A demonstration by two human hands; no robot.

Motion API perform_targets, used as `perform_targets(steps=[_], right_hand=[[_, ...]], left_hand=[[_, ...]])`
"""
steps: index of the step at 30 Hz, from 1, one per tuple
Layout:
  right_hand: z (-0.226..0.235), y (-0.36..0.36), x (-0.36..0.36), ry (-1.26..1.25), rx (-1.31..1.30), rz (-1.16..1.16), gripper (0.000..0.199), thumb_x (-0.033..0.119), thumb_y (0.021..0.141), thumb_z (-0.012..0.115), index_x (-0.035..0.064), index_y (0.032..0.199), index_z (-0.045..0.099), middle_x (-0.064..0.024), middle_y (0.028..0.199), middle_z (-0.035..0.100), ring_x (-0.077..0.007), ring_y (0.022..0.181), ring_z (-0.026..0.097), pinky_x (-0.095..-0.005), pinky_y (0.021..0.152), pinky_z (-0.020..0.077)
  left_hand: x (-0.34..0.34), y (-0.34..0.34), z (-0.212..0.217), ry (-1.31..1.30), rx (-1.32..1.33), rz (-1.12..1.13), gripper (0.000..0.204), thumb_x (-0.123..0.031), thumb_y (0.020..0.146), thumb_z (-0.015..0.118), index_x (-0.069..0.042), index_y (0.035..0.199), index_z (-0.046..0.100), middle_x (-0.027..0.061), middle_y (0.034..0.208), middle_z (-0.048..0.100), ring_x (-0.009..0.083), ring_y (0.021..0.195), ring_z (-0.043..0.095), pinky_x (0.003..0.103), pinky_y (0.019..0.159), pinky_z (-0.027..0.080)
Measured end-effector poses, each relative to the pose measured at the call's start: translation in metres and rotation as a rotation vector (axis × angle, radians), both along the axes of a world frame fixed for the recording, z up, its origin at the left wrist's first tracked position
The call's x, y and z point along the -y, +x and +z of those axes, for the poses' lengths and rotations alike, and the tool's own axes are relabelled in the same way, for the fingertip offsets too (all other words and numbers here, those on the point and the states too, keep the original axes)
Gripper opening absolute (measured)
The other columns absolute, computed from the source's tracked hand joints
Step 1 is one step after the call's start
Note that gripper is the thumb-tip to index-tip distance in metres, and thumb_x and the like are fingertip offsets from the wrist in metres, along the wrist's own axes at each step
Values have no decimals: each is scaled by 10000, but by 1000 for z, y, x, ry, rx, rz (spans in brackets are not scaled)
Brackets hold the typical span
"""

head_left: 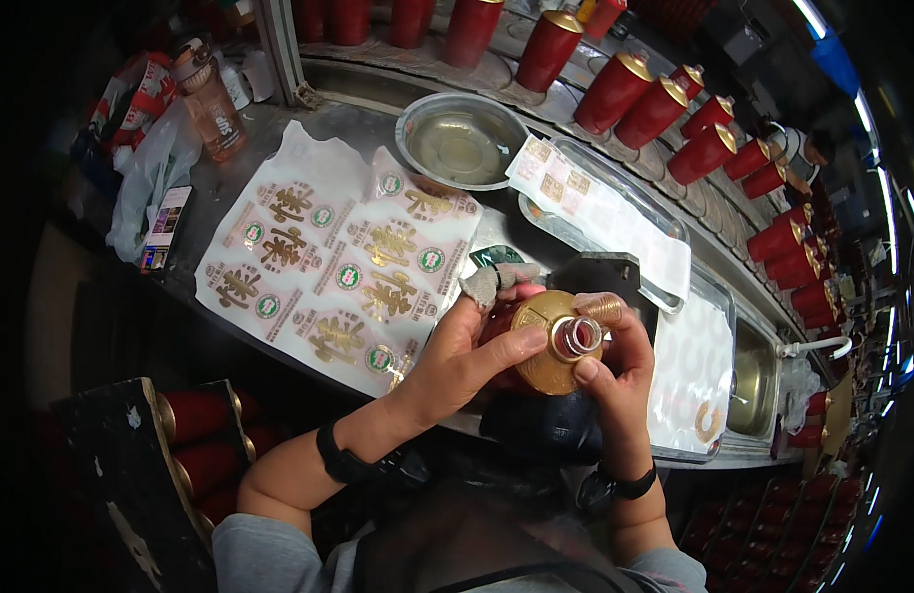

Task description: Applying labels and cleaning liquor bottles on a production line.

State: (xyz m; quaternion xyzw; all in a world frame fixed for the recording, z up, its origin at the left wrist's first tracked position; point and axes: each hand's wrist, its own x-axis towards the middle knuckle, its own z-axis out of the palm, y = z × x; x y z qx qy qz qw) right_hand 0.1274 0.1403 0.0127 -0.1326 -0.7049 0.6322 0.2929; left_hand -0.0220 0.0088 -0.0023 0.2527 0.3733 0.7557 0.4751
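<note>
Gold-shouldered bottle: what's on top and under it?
On top of the bottle: a clear, uncapped neck. A dark rounded object shows below it; the bottle's base is covered, so contact there can't be seen.

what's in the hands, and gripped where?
A gold-shouldered bottle, held at its shoulder end: the left hand has its thumb on the gold; the right hand has its thumb beside the clear neck.

On the worktop [356,127], decal sheets [314,267] lie left of the bottle [558,372]. Near the far edge, a basin [415,140] stands beside a tray [548,223].
</note>
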Motion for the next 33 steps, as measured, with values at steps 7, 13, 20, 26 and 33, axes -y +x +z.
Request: perform_targets(steps=[7, 13, 20, 26, 33], right_hand=[[2, -1, 1, -16, 20, -16, 469, 216, 816, 805, -9, 1181, 614, -112, 1257, 530, -212, 1191, 552, -339, 961, 511], [4, -2, 1, -10, 33, -22, 473, 226, 815, 803, -8, 1180, 615, -114, 1256, 530, -209, 1197, 546, -335, 959, 507], [3, -2, 2, -16, 38, -23, 487, 241, 817, 805, -8, 1187, 611, -110, 1260, 530, -208, 1197, 548, -336, 960, 508], [0, -3, 1, -32, 2, -22, 479, 225, 820, 805, -14, 1185, 608, -111, 1256, 532, -211, 1196, 551, -345, 967, 508], [1, -4, -1, 12, 12, -12, 460, 208, 826, 796, -13, 1183, 608, -113, 1254, 535, -215, 1194, 556, -342, 967, 510]], left_hand=[[-6, -3, -2, -40, 66, -22, 511, -220, 953, 687, -3, 1351, 452, 63, 1233, 535, 112, 1154, 530, 275, 1020, 430], [-9, -2, -3, -62, 55, -1, 484, -225, 950, 692, -2, 1324, 482, 48, 1189, 542, 100, 1109, 541, 264, 991, 441], [-3, -6, -8, -10, 82, -56, 564, -220, 935, 707, 9, 1374, 436, 77, 1252, 518, 132, 1165, 522, 292, 1040, 416], [9, -1, -14, 55, -140, -81, 739, -125, 920, 690, 14, 1505, 259, 140, 1447, 415, 213, 1341, 447, 367, 1146, 358], [5, 3, -15, 55, -119, -60, 717, -146, 929, 682, 4, 1500, 274, 140, 1448, 412, 201, 1331, 453, 357, 1134, 369]])
